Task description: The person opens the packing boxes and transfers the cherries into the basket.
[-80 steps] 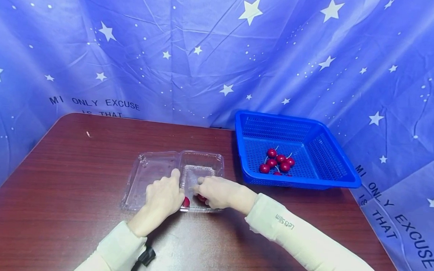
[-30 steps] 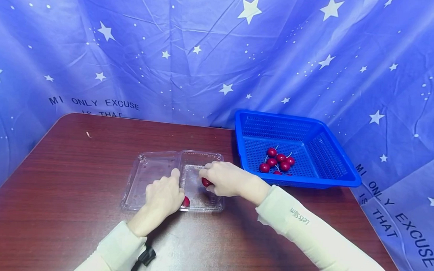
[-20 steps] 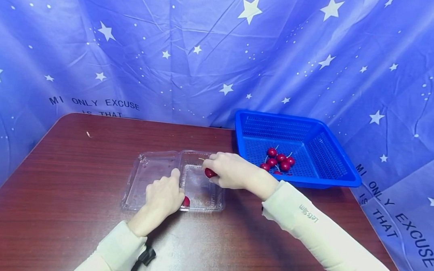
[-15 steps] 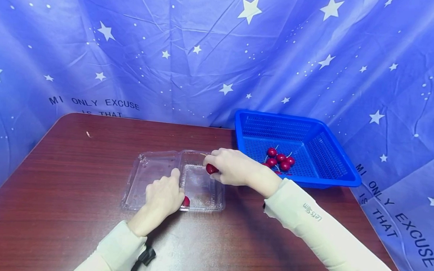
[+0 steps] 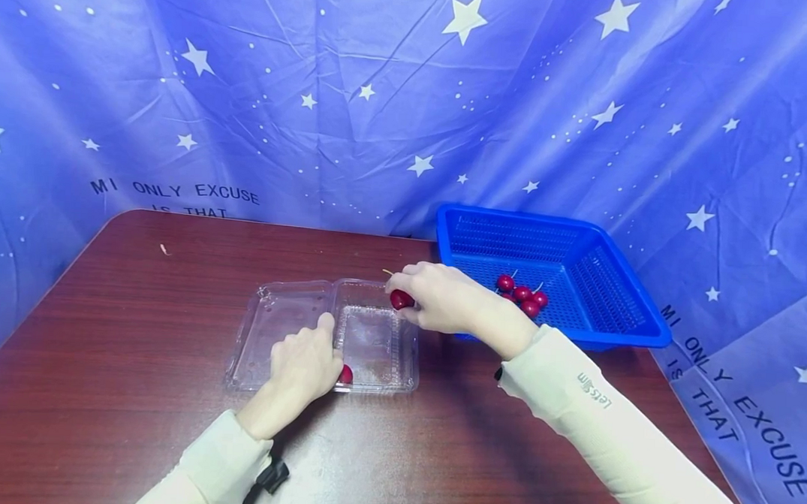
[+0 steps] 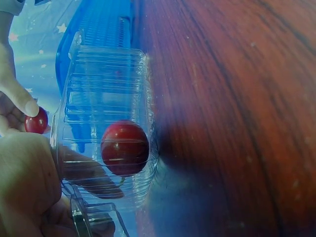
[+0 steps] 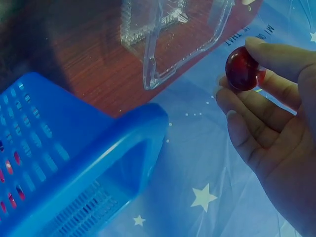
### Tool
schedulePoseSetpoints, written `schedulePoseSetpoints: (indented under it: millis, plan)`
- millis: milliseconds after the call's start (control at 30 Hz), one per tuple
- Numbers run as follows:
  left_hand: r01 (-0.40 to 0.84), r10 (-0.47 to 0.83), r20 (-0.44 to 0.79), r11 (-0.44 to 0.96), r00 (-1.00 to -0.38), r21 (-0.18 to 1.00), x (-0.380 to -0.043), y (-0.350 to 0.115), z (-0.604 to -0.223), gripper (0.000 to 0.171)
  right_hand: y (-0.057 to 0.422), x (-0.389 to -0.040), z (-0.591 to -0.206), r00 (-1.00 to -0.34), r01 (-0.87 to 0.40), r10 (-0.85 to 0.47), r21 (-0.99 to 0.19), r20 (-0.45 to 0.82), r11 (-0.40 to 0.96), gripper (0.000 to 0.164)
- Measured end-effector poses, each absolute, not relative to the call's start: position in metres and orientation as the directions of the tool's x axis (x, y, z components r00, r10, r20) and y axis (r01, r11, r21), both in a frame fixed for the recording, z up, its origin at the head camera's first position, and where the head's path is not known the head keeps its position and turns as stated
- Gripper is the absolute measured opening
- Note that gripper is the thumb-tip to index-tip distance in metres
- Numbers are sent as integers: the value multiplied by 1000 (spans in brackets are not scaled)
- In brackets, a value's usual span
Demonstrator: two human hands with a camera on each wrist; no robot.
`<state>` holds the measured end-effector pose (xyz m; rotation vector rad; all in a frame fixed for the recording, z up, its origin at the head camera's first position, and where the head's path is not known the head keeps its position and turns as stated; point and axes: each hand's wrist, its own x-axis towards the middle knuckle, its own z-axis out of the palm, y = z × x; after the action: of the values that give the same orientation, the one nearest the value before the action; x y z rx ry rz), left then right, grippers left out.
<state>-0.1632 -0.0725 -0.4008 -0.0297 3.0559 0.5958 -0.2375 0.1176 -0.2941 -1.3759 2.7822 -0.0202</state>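
Note:
A clear plastic clamshell container (image 5: 372,341) lies open on the table, lid to the left. My left hand (image 5: 304,364) grips it at the hinge, with a finger reaching inside, seen through the plastic in the left wrist view. One cherry (image 6: 125,148) sits in the container at the near left corner, close to that hand. Above the container's far right edge, my right hand (image 5: 442,299) pinches a dark red cherry (image 7: 242,69) between thumb and fingers. Its stem sticks up in the head view. A second red patch shows behind that cherry in the right wrist view; I cannot tell what it is.
A blue plastic basket (image 5: 603,337) stands at the back right, with several cherries (image 5: 522,293) on its floor, partly hidden by my right hand. The brown wooden table (image 5: 136,330) ends at a blue star-patterned curtain (image 5: 355,129). A small pale scrap (image 5: 165,250) lies far left.
My right hand has lifted the cherry out of the container and moved up and to the right, towards the basket. My left hand and the container have stayed put.

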Motion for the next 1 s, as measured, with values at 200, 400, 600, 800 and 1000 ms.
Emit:
schedulePoseSetpoints:
  millis: [200, 400, 600, 800, 1000]
  plan:
    - [-27, -13, -41, 928, -999, 371, -164, -72, -401, 20, 123, -241, -289, -640, -766, -768, -52, -20, 640, 25]
    - [-25, -11, -38, 929, -999, 370, -163, -72, -400, 20, 132, -248, -285, -668, -742, -744, -57, -13, 667, 26]
    - [-22, -8, -39, 928, -999, 371, -163, -73, -400, 20, 142, -254, -281, -709, -702, -704, -59, -33, 710, 29]
    - [-27, -16, -33, 928, -999, 372, -163, -72, -401, 19, 155, -258, -274, -749, -658, -661, -64, -46, 750, 35]
    - [-30, -15, -44, 928, -999, 373, -163, -72, -400, 20, 167, -265, -270, -778, -624, -626, -49, -43, 780, 36]
